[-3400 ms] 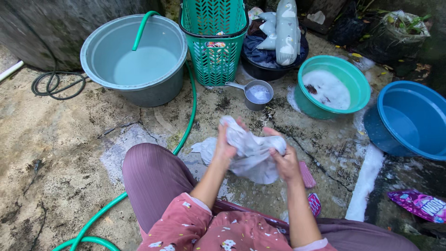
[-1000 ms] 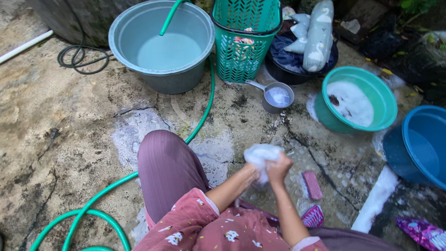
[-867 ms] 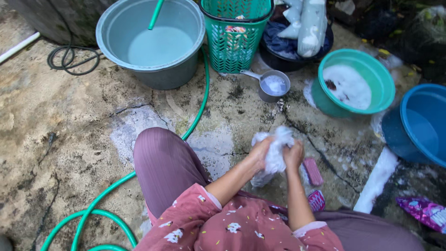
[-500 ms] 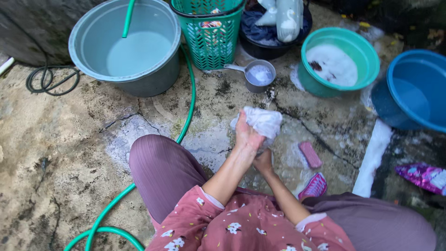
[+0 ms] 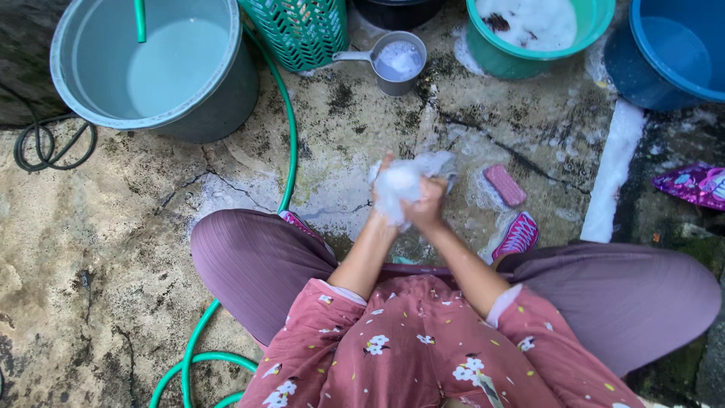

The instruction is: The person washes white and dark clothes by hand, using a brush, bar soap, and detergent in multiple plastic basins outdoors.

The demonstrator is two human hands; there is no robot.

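Now bunched smaller than moments earlier, a soapy white cloth (image 5: 402, 183) is clenched between left hand (image 5: 384, 198) and right hand (image 5: 427, 205), fingers curled tight, above wet cracked concrete ground (image 5: 340, 143), suggesting scrubbing underway.

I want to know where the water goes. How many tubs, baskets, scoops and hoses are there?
Tubs: 4, grey, black, green, blue
Baskets: 1
Scoops: 1
Green hoses: 1
Total: 7
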